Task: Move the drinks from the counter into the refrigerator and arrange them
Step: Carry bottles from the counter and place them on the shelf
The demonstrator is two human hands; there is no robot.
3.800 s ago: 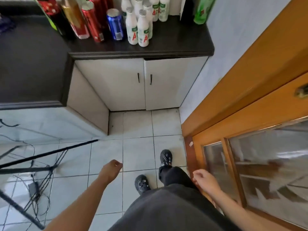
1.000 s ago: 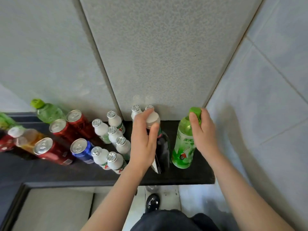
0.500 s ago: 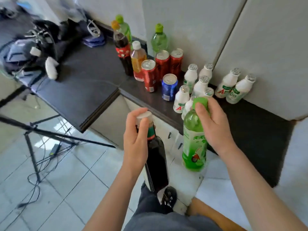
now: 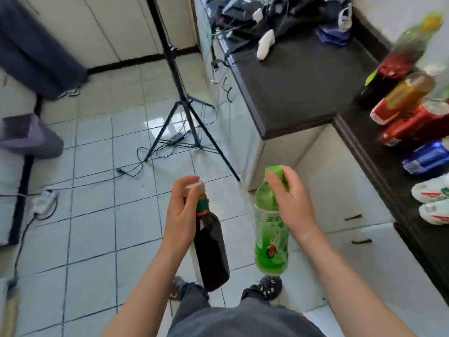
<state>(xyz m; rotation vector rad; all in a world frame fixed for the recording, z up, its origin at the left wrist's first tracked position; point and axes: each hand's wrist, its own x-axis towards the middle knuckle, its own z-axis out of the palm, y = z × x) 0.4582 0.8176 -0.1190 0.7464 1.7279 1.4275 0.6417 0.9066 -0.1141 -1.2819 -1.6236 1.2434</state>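
While both bottles hang above floor, carry step is in hand. Left hand [image 4: 184, 215] grips neck of dark bottle [image 4: 211, 251]; right hand [image 4: 289, 205] grips cap end of green bottle [image 4: 269, 242]. Counter [image 4: 303, 76] with remaining drinks at right. Refrigerator not in view; next move probably needs turning toward it, one hand free for door.

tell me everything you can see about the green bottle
The green bottle is see-through green plastic with a bright green cap and a printed label bearing white lettering and a small picture. It hangs nearly upright in the air above the tiled floor. The right hand holds it by the neck and cap; nothing else touches it.
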